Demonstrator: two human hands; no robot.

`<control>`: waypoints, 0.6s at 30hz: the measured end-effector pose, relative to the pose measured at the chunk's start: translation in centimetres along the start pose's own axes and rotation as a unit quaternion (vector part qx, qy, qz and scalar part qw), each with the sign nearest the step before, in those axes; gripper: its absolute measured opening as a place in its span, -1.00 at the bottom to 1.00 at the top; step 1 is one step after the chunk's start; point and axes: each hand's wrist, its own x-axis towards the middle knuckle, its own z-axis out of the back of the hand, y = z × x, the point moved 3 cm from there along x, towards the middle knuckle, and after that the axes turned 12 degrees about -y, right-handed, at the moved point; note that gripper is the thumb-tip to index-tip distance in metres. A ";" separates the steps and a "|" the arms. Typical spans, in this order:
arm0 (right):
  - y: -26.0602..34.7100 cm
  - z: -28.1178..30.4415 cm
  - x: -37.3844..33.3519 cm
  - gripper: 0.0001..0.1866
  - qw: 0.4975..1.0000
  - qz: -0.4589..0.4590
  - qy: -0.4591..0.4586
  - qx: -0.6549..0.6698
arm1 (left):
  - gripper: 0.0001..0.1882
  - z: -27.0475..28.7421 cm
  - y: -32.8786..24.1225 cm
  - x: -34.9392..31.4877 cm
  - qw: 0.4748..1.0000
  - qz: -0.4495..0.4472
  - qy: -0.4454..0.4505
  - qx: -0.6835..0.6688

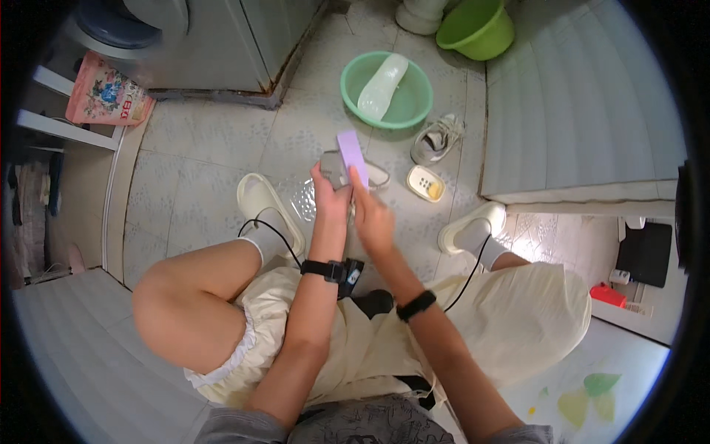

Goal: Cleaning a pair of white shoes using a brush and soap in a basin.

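Now, lilac block: smooth and flat, a straight-edged bar (352, 152), lying across the grey shoe, over the floor.
Its long axis: nearly straight away from the wearer, the far end leaning a touch left.
Right hand: here, fingers grasping the block's near end, the forefinger laid along it; that's the right hand (372, 222).
Left hand: the left hand (333, 198) has its fingers clasped on the near left side of the grey shoe (332, 164), partly hidden beneath the block.
Grey shoe: soft-looking upper, a pale curved edge showing right of the block; toe direction, can't tell.
Basin: round mint-green plastic (423, 107), a long, glossy white shape (383, 87) slanting inside it.
Loose sneaker: grey with pale laces (438, 138), just beside the basin.
Soap dish: cream, rounded oblong (416, 193), yellow soap (435, 191) in one end.
Floor: pale patterned tiles (200, 159).
Writing: large printed characters and flowers on the pink bag (107, 92), far left.
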 end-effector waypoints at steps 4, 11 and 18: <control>-1.1 -1.0 3.4 -0.53 0.998 -0.040 0.036 -0.044 | -0.63 -0.7 -0.7 0.1 0.999 -0.019 -0.011 -0.027; -7.7 -0.4 4.9 -0.50 0.992 -0.074 0.052 -0.085 | -0.55 -1.5 -3.2 -1.5 0.999 -0.030 -0.009 -0.015; -12.0 0.0 13.2 -0.38 0.986 -0.120 0.086 -0.076 | -0.46 -1.2 -5.2 -0.6 0.997 -0.070 0.007 -0.031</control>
